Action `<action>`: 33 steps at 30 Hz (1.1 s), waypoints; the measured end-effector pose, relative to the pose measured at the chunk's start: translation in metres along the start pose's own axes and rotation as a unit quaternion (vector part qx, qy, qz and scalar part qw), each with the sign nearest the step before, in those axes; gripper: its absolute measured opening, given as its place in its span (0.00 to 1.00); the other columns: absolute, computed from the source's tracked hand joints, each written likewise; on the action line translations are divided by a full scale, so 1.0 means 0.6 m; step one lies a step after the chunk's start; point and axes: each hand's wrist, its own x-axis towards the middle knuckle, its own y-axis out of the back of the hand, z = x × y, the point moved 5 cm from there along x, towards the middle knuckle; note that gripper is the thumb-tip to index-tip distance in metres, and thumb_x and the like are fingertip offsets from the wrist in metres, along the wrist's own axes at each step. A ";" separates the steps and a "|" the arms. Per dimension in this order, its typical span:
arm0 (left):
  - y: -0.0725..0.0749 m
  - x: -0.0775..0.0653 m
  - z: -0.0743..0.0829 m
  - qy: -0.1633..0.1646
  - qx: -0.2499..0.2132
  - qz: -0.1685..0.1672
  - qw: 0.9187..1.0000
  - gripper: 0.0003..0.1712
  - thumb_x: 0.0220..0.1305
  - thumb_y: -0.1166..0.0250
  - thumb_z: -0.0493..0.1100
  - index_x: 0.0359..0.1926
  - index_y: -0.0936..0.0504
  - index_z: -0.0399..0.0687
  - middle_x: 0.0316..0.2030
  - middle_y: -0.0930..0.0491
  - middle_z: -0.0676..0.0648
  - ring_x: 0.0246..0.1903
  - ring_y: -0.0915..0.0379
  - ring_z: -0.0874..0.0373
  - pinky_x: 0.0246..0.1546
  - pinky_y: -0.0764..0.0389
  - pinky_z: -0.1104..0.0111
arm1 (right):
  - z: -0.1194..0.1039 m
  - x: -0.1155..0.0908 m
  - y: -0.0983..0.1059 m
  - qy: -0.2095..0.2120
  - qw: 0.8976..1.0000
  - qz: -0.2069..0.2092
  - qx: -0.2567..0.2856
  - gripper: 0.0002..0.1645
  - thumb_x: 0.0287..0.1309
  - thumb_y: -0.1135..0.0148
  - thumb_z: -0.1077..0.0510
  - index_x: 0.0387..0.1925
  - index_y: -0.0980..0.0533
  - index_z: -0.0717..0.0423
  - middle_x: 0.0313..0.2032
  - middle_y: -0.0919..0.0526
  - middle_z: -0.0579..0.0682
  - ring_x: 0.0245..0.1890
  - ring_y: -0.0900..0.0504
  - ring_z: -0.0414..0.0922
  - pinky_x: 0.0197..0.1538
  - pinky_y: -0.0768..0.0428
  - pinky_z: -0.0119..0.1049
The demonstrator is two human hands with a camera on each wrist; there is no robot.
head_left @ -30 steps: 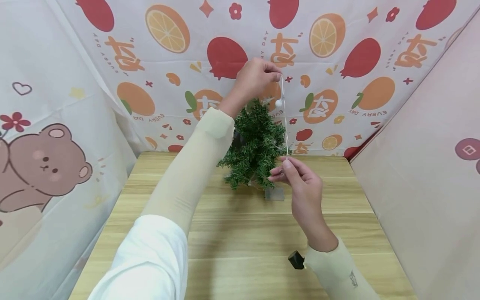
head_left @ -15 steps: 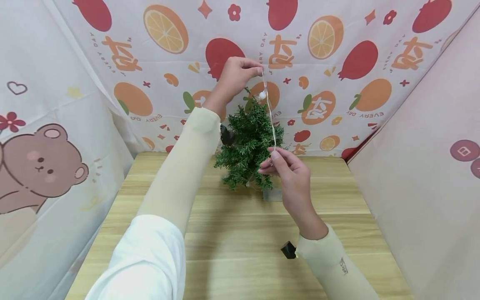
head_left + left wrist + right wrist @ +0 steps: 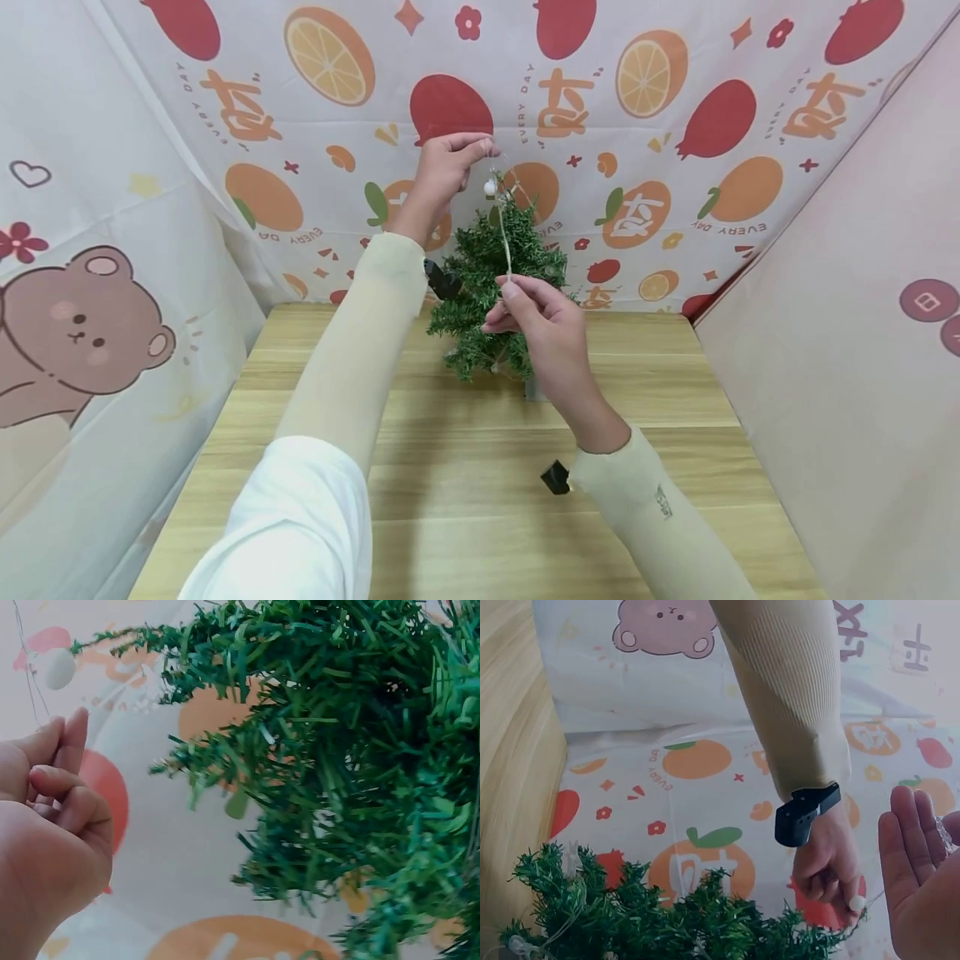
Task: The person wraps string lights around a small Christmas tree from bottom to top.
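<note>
A small green artificial Christmas tree (image 3: 471, 304) stands at the table's far side. My left hand (image 3: 444, 175), raised beside its top, pinches a thin wire of string lights (image 3: 506, 242) between thumb and fingertips. Just under those fingertips hangs a white ball bulb (image 3: 491, 187), which the left wrist view shows close to the tree's tip. Lower down, in front of the branches, my right hand (image 3: 555, 337) pinches the same string with thumb and index finger. In the right wrist view a clear, shiny bit (image 3: 943, 840) lies against the right hand's fingers. More wire and clear bulbs (image 3: 519, 945) run through the branches.
The wooden table (image 3: 660, 517) ends against a fruit-print cloth (image 3: 577, 50) at the back. Cloths also hang on the left and right. Part of a grey block (image 3: 534, 390) shows at the tree's foot. A black camera (image 3: 556, 477) is on the right wrist.
Both hands have moved left with the string held between them. The left hand has also come down a little, bringing the white bulb to the tree's top, and the right hand has risen.
</note>
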 end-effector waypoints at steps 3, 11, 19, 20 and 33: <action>0.006 0.003 -0.018 0.009 -0.045 -0.010 0.999 0.19 0.72 0.38 0.43 0.60 0.18 0.42 0.46 0.13 0.49 0.10 0.51 0.62 0.16 0.46 0.72 | 0.002 0.004 -0.015 0.000 0.999 -0.019 -0.032 0.17 0.72 0.41 0.53 0.54 0.19 0.58 0.31 0.15 0.55 0.32 0.12 0.50 0.45 0.13 0.45; 0.021 0.005 -0.068 0.005 -0.075 -0.016 0.997 0.21 0.72 0.37 0.44 0.62 0.19 0.41 0.46 0.13 0.49 0.11 0.51 0.62 0.16 0.47 0.72 | 0.006 0.006 -0.050 -0.023 0.995 -0.069 -0.063 0.18 0.74 0.43 0.53 0.57 0.21 0.58 0.33 0.14 0.57 0.35 0.12 0.55 0.45 0.14 0.41; 0.039 0.005 -0.078 -0.008 -0.107 -0.008 0.994 0.21 0.72 0.38 0.45 0.61 0.20 0.40 0.45 0.13 0.50 0.12 0.47 0.62 0.12 0.48 0.72 | 0.013 0.002 -0.053 -0.042 0.993 -0.082 -0.068 0.19 0.74 0.43 0.53 0.60 0.22 0.55 0.33 0.13 0.56 0.35 0.12 0.50 0.47 0.14 0.39; 0.040 0.006 -0.076 -0.011 -0.114 -0.006 0.993 0.21 0.72 0.37 0.45 0.61 0.19 0.40 0.45 0.13 0.49 0.12 0.47 0.62 0.13 0.48 0.72 | 0.013 0.002 -0.053 -0.041 0.993 -0.083 -0.065 0.19 0.74 0.43 0.52 0.60 0.22 0.55 0.33 0.14 0.56 0.35 0.12 0.51 0.47 0.14 0.40; 0.044 -0.002 -0.090 -0.013 -0.120 -0.002 0.993 0.22 0.73 0.38 0.45 0.61 0.21 0.38 0.44 0.14 0.50 0.13 0.42 0.64 0.13 0.45 0.74 | 0.021 -0.002 -0.055 -0.056 0.993 -0.086 -0.063 0.17 0.73 0.42 0.53 0.58 0.21 0.54 0.31 0.14 0.56 0.35 0.12 0.56 0.47 0.14 0.40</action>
